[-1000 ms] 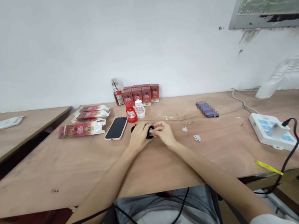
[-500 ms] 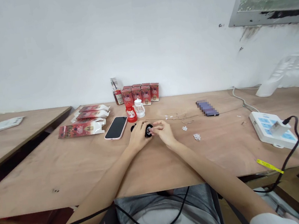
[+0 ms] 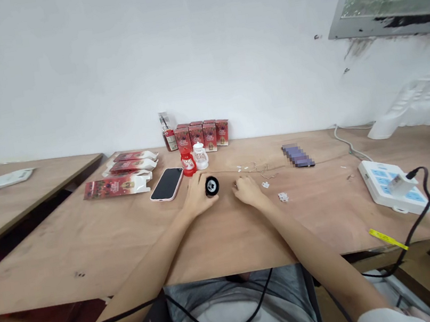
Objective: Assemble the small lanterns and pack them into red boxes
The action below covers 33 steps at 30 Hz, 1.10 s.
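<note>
My left hand (image 3: 197,196) is closed around a small black lantern (image 3: 211,185), whose round base, with a pale middle, is turned toward me. Its other end is hidden by the hand. To the right, apart from the lantern, my right hand (image 3: 247,190) rests low over the table with its fingers curled in. A tiny dark bit shows at those fingertips, too small to name. Just behind my left hand stand a red lantern (image 3: 188,164) and a white lantern (image 3: 200,156). Small white pieces (image 3: 283,197) lie right of my right hand.
A phone (image 3: 167,184) and flattened red boxes (image 3: 117,186) lie at the left. Upright red boxes (image 3: 210,137) and a bottle (image 3: 170,138) stand by the wall. Another phone (image 3: 297,155), a power strip (image 3: 392,185) and a yellow strip (image 3: 388,239) are at the right.
My right hand has moved away from the lantern's base, to the right and down toward the table. The base now shows more fully in my left hand.
</note>
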Motion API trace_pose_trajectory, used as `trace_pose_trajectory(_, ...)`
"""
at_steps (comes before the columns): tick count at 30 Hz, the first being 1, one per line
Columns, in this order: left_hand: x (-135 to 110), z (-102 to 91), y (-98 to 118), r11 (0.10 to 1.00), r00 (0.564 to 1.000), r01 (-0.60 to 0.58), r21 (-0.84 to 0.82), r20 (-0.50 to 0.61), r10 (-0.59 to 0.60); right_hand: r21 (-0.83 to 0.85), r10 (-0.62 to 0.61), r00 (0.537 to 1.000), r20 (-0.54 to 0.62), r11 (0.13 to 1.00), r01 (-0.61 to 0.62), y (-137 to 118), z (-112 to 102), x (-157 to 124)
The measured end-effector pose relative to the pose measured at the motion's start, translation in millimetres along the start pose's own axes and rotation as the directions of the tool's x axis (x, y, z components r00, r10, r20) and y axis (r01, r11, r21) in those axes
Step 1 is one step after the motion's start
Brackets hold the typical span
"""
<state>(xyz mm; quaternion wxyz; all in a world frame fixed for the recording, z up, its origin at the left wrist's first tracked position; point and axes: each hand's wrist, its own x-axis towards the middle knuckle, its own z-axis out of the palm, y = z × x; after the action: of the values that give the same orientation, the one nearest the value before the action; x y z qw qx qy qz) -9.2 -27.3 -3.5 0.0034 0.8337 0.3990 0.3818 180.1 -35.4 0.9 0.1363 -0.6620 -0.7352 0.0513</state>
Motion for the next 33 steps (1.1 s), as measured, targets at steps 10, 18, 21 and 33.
trace_pose_trajectory(10, 0.0, 0.5, -0.4, 0.977, 0.961, 0.175, -0.122, -0.196, -0.197, -0.212, -0.013, 0.999, 0.034, 0.977, 0.020, -5.1, -1.2, -1.0)
trace_pose_trajectory(18, -2.4, 2.5, -1.4, 0.973, 0.977, 0.128, -0.190, -0.143, -0.157, -0.248, -0.096, 0.995, 0.004, 0.964, 0.094, -1.4, 2.6, 2.4)
trace_pose_trajectory(21, -3.0, 0.0, 1.8, 0.977, 0.983, 0.109, -0.182, -0.124, -0.132, -0.251, -0.098, 0.995, -0.012, 0.963, 0.092, -2.3, 3.7, 2.7)
trace_pose_trajectory(33, -0.3, -2.4, 7.7, 0.941, 0.998, 0.028, -0.338, -0.039, -0.043, 0.830, 0.075, 0.970, -0.229, 0.537, 0.155, -3.5, 19.0, 17.2)
